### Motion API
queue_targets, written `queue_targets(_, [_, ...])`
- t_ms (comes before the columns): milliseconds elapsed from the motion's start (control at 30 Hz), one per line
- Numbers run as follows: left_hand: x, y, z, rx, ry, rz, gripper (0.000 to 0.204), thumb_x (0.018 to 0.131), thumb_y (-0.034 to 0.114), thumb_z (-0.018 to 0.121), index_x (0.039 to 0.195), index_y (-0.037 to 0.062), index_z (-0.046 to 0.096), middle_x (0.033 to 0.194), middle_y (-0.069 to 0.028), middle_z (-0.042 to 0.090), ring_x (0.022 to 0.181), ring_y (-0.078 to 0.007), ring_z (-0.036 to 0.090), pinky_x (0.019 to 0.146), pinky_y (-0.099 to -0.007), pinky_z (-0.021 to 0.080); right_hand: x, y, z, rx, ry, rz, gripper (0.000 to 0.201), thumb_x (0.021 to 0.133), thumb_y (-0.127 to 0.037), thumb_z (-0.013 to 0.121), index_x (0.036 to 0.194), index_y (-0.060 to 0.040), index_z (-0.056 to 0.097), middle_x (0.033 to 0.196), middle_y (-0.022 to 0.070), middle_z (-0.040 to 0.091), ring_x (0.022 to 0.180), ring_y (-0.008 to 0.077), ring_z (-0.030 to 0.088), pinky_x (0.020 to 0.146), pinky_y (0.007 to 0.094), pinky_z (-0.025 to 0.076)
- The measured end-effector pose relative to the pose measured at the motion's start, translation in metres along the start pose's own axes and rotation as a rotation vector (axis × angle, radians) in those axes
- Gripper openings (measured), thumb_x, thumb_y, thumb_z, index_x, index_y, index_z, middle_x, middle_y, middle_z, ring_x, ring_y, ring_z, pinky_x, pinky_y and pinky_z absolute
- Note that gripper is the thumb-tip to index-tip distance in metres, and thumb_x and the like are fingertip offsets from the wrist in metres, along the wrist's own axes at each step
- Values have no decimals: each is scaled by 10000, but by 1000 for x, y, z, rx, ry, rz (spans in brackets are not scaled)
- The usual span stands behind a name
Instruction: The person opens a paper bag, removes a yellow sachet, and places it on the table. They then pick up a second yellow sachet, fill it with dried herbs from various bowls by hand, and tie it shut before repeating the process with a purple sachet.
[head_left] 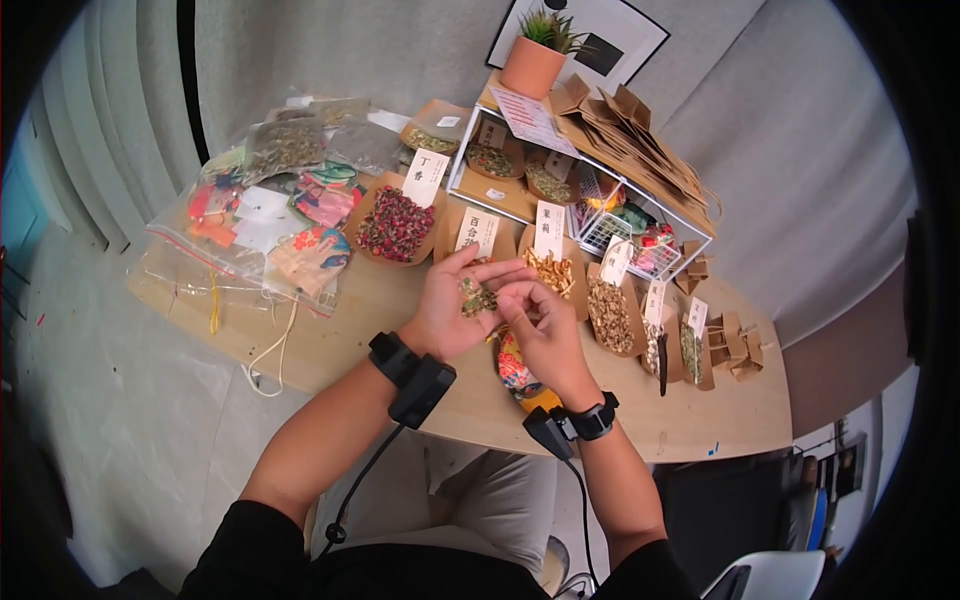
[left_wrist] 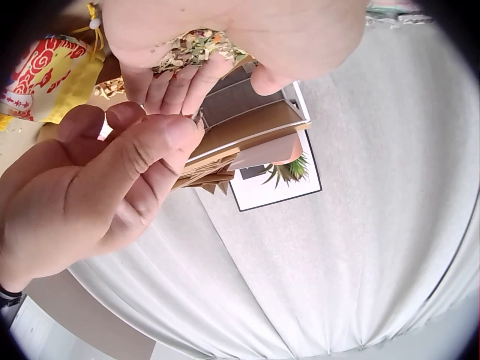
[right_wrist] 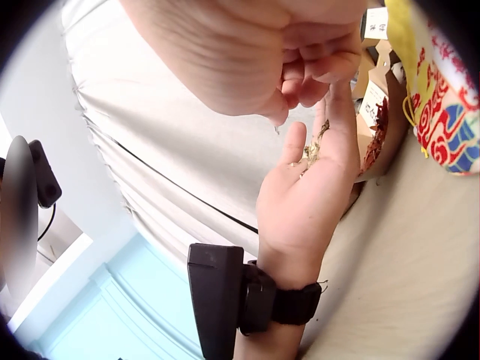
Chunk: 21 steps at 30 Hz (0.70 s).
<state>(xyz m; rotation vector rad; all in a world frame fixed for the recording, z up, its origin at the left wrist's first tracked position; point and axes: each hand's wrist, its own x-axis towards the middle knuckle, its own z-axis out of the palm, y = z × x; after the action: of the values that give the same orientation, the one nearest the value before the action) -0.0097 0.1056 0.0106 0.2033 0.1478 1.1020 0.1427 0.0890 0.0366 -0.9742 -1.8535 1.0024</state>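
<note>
My left hand (head_left: pixel 438 318) is held palm up over the front of the table, with a small heap of chopped dried herbs (left_wrist: pixel 196 49) lying on its palm and fingers. Close beside it, my right hand (head_left: pixel 550 335) has thumb and fingertips together. A tiny herb bit (right_wrist: pixel 277 130) shows at its thumb tip in the right wrist view, pinched there. Below the right hand lies a colourful patterned cloth pouch (head_left: pixel 516 368), red, yellow and blue, with a yellow drawstring. Part of the pouch is hidden by the right hand.
Labelled kraft-paper trays stand behind the hands: dried rosebuds (head_left: pixel 392 226), yellowish pieces (head_left: pixel 550 272), pale chips (head_left: pixel 610 312). Clear bags of pouches (head_left: pixel 318 258) lie at left. A white rack (head_left: pixel 520 208) behind carries a potted plant (head_left: pixel 530 68) and folded paper bags (head_left: pixel 632 138).
</note>
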Motion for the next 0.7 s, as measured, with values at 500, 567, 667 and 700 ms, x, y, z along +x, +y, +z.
queue_targets(500, [0,0,-1,-10,-5,8,614,1039,384,278,1306,-134,472,1299,-242,552,1217,-311,520,1096,-419,372,1,-6,5,-334,186,-162,142,898,-44,629,1017,23,670,880,126,668,691,193,636,645,295,502])
queue_targets(567, [0,0,-1,-18,-12,12,618,1037,393,285,1306,-132,469,1290,-238,555,1211,-310,523,1096,-415,375,1,-5,4,-363,202,-174,163,890,-32,627,1037,20,670,899,139,673,709,218,652,660,299,512])
queue_targets(667, [1,-1,-1,-26,-19,5,624,1034,403,294,1308,-131,463,1279,-231,559,1197,-308,531,1093,-413,380,0,-9,2,-392,184,-129,153,886,-36,636,1022,19,677,903,136,674,712,218,655,660,303,515])
queue_targets(700, [0,-1,-1,-27,-16,1,621,1037,393,286,1310,-135,465,1290,-236,553,1197,-304,529,1093,-413,376,0,-10,2,-387,183,-133,145,884,-40,642,1012,16,681,896,134,671,712,219,655,656,308,514])
